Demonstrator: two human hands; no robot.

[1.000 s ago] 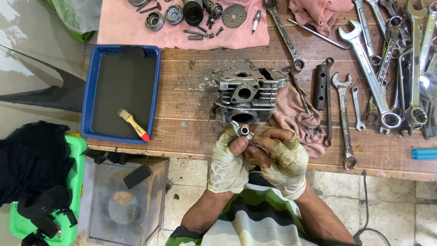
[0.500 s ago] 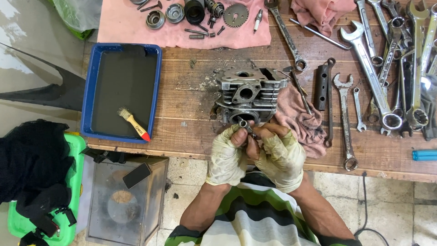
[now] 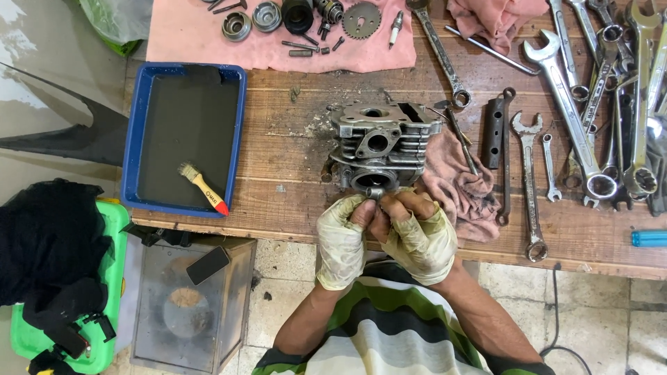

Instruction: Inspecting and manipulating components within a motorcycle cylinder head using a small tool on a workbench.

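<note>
Finned grey cast-metal cylinder head [image 3: 381, 147] sits on the wooden bench [image 3: 292, 139] directly ahead of both sets of fingertips, its round port facing them, a pink rag [image 3: 458, 187] just to their right. Left hand [image 3: 342, 239] and right hand [image 3: 415, 232], in dirty fingerless cloth gloves, are equally near, touching. Fingers curl closed, pinching a small metal part [image 3: 376, 193] at the port mouth; its axis can't be made out.

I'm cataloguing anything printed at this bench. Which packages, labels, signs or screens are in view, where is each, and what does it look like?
No packages, signs or screens show.
Brush: in the blue tray at the left of the bench, a small printed mark on its pale wooden handle near the red tip.
Nothing printed shows near the gloved left hand and right hand at the metal engine head.
</note>
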